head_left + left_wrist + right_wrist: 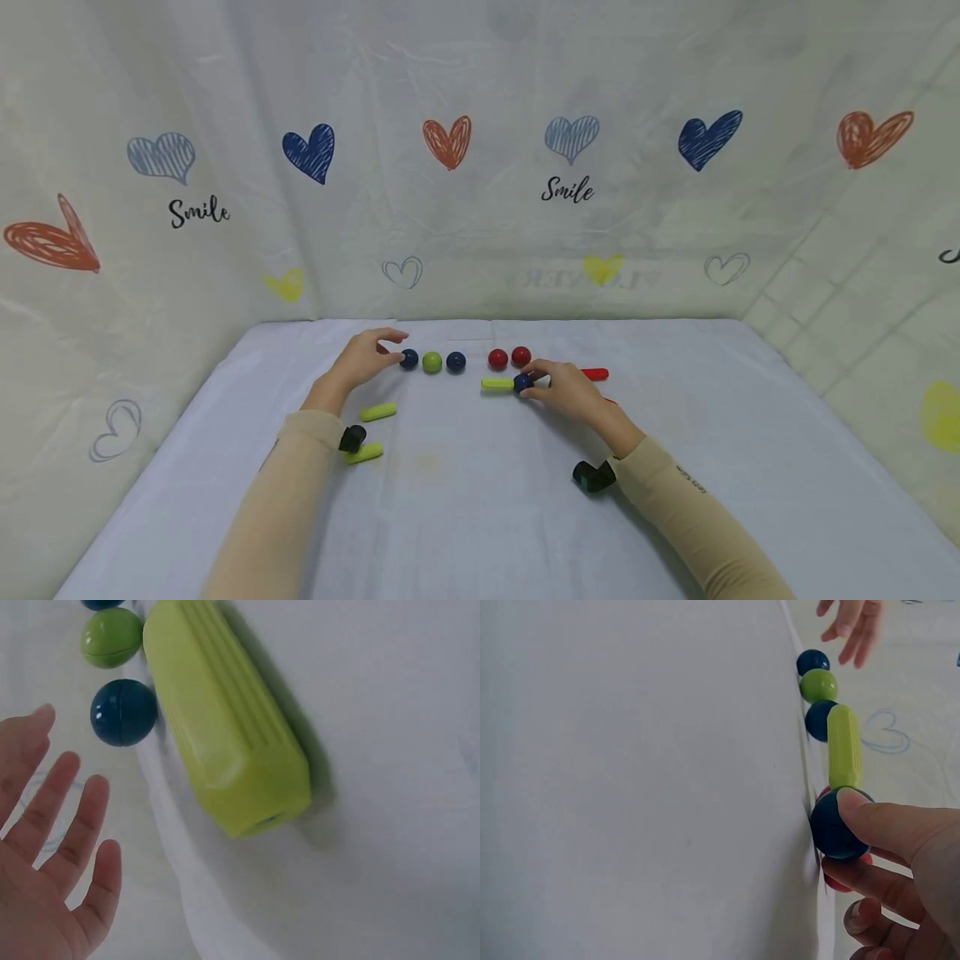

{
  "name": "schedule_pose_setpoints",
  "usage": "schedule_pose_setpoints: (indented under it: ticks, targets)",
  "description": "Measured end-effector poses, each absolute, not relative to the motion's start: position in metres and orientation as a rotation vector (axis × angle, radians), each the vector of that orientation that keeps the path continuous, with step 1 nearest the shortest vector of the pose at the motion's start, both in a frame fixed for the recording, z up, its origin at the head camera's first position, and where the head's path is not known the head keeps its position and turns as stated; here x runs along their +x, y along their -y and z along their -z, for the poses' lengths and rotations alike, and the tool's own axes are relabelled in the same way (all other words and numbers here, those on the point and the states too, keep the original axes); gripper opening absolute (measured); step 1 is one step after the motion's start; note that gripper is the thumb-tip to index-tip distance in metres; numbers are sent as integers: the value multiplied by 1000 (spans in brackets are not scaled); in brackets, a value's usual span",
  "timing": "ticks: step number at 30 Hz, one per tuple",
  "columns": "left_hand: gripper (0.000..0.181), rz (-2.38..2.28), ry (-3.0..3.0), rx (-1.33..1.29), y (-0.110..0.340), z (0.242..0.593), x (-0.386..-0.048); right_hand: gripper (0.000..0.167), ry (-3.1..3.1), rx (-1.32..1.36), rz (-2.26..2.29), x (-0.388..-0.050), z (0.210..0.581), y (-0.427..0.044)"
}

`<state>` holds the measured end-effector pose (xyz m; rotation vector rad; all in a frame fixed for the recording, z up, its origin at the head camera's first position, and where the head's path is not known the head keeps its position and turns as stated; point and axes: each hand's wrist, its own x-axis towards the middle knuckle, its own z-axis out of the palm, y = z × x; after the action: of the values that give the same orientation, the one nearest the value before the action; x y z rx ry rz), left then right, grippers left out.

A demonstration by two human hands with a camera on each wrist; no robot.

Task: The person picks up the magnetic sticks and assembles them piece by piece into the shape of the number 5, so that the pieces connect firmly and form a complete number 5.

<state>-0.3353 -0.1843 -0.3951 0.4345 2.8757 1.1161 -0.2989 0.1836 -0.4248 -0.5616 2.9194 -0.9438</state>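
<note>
Muted, diffuse light, soft shadows on the cloth [465, 517], glints on balls [124, 712].

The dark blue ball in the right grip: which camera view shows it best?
The right wrist view: there the dark blue ball looks largest, though the right grip covers part. The head view shows it small and partly covered; the left wrist view does not show it.

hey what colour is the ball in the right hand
The ball is dark blue; it shows best in the right wrist view.
</note>
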Motion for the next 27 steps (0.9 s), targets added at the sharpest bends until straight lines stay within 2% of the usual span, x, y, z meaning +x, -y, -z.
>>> schedule_pose_setpoints:
  ticks: [9, 27]
  targets:
    - [48, -998, -2802, 429, 183, 400, -348, 36, -2914, -569, 954, -299, 425, -185]
    - [47, -867, -2765, 368, 174, 404, -360, 37, -2907, -568, 960, -298, 424, -184]
